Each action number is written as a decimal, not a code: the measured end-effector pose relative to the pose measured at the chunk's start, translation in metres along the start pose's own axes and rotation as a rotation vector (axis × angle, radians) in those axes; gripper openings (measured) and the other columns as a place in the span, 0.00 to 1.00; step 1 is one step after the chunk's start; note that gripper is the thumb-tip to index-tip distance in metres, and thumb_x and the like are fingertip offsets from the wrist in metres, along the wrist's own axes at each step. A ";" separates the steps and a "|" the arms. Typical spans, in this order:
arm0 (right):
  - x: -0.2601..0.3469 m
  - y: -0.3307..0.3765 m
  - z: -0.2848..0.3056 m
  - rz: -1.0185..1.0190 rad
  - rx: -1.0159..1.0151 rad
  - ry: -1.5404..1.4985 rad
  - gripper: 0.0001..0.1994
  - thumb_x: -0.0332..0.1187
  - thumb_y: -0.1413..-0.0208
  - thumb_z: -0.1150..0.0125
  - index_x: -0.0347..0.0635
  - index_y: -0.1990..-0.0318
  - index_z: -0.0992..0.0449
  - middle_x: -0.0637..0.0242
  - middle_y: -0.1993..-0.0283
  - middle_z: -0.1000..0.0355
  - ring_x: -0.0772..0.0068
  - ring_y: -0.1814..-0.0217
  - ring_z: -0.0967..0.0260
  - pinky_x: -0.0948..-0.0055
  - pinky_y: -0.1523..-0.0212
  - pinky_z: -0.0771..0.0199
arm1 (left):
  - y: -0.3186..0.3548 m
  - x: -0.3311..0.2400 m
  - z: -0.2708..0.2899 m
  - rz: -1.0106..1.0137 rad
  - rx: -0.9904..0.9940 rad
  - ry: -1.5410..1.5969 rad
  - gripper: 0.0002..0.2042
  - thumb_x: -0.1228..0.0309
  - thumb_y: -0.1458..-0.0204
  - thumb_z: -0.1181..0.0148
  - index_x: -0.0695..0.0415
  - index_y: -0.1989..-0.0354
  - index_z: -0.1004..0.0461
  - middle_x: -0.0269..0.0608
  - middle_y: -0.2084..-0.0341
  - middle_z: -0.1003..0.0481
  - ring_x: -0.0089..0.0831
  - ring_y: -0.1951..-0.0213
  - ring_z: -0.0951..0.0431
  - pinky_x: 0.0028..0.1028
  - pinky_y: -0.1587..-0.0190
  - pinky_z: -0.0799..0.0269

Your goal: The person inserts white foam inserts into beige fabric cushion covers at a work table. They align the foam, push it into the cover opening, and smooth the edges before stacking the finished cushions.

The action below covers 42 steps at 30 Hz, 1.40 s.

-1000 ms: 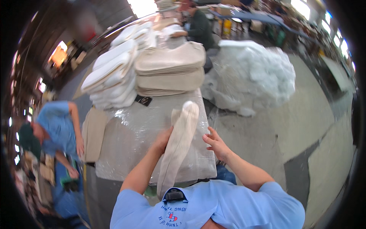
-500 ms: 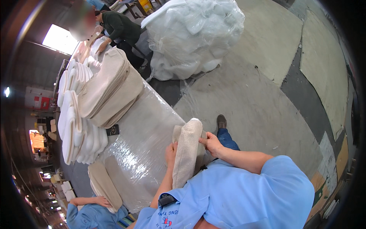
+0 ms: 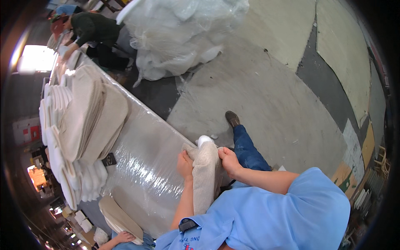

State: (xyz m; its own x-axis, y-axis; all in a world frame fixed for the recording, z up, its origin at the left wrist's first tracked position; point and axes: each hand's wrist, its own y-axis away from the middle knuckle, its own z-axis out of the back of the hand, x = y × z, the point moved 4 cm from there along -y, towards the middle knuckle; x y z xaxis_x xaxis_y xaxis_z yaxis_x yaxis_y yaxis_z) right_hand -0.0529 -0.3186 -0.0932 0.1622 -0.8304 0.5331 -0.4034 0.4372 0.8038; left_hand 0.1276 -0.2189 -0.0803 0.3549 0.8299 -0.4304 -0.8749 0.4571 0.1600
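Note:
A beige fabric cushion cover [image 3: 203, 179] stands upright against my body at the table's edge. A white padding insert [image 3: 206, 141] pokes out of its open far end. My left hand [image 3: 185, 163] is closed on the cover's left edge, where a flap of fabric folds outward. On the opposite side, my right hand [image 3: 228, 161] pinches the rim of the opening between thumb and fingers. The lower end of the cover rests by my blue shirt, and part of its right side is in shadow.
A plastic-wrapped table [image 3: 141, 166] runs to the far left, bearing stacked beige covers [image 3: 89, 112] and folded white padding [image 3: 62, 162]. At lower left a co-worker's hand [image 3: 125, 236] touches another beige piece [image 3: 118, 216]. A large plastic-wrapped white bundle [image 3: 179, 37] stands on the floor beyond.
More white padding shows at the cover's far end, and the fabric around it has been drawn down and outward. My view has shifted to the right.

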 end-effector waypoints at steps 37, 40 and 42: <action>0.009 -0.002 0.075 0.370 -0.105 -0.153 0.09 0.35 0.26 0.43 0.42 0.47 0.24 0.78 0.63 0.32 0.84 0.64 0.38 0.75 0.61 0.31 | -0.057 -0.114 -0.023 -0.158 0.617 0.693 0.08 0.74 0.32 0.38 0.61 0.49 0.20 0.34 0.62 0.21 0.21 0.65 0.25 0.23 0.63 0.30; 0.031 0.012 0.072 0.479 -0.069 -0.148 0.08 0.32 0.29 0.40 0.41 0.47 0.23 0.75 0.59 0.28 0.84 0.61 0.33 0.78 0.57 0.30 | -0.043 -0.189 -0.015 -0.173 0.873 0.663 0.08 0.71 0.30 0.40 0.62 0.53 0.18 0.31 0.64 0.21 0.13 0.69 0.30 0.19 0.66 0.34; 0.038 0.010 0.076 0.536 -0.080 -0.093 0.08 0.32 0.30 0.39 0.41 0.48 0.22 0.71 0.58 0.27 0.81 0.60 0.31 0.77 0.55 0.29 | -0.043 -0.212 -0.032 -0.142 1.050 0.606 0.09 0.69 0.30 0.40 0.62 0.57 0.17 0.29 0.67 0.21 0.12 0.72 0.33 0.18 0.70 0.37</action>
State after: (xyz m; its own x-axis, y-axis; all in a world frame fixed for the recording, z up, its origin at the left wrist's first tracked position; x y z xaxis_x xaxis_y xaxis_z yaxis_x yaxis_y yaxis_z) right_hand -0.1192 -0.3720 -0.0846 -0.1294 -0.5094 0.8507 -0.3369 0.8295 0.4455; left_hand 0.0796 -0.4252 -0.0247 -0.0305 0.5961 -0.8023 -0.0498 0.8008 0.5969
